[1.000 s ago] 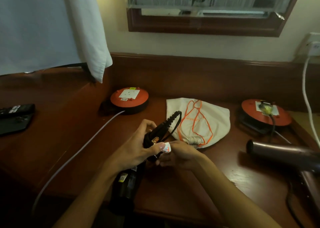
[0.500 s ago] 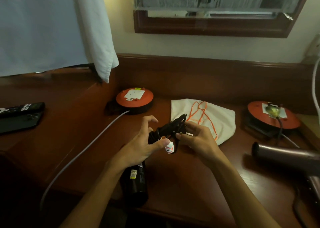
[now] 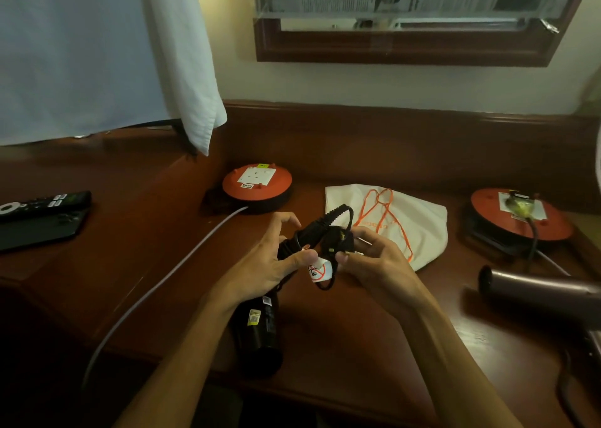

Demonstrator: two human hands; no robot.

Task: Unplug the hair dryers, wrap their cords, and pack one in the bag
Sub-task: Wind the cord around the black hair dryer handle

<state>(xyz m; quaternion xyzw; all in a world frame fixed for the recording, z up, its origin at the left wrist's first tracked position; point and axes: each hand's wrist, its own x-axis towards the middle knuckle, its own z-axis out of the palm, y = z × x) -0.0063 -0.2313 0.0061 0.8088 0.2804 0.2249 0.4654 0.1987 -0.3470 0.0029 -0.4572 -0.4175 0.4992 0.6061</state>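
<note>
A: In the head view, where is the black dryer [image 3: 258, 333]?

B: Low in the centre of the frame. Its barrel lies on the desk [image 3: 136, 249] and points toward the bottom edge, under the left wrist. Its handle goes up into the left hand [image 3: 270, 258].

A: How does this hand hold it?

B: The thumb presses on the handle near a white tag [image 3: 320, 270], and the fingers are spread and bent over the top. The right hand [image 3: 374, 258] is just beside it, to the right. Its thumb and fingers pinch the plug [image 3: 338, 237] of the black cord [image 3: 344, 213]. The cord makes a loop above both hands.

A: And the bag?

B: The white bag [image 3: 419, 226] with orange strings lies flat just behind the right hand, a little right of centre. The hand covers its near edge.

A: What else is around?

B: A second dryer [image 3: 536, 289], brownish, is at the right edge. Its cord [image 3: 533, 236] goes up to the right reel [image 3: 520, 222], and a plug sits in that reel. The left reel [image 3: 257, 183], also orange, is above the left hand; a grey cable [image 3: 169, 281] runs from it to the lower left. A remote [image 3: 42, 203] is at the left edge, and a white cloth [image 3: 107, 53] hangs in the upper left.
</note>
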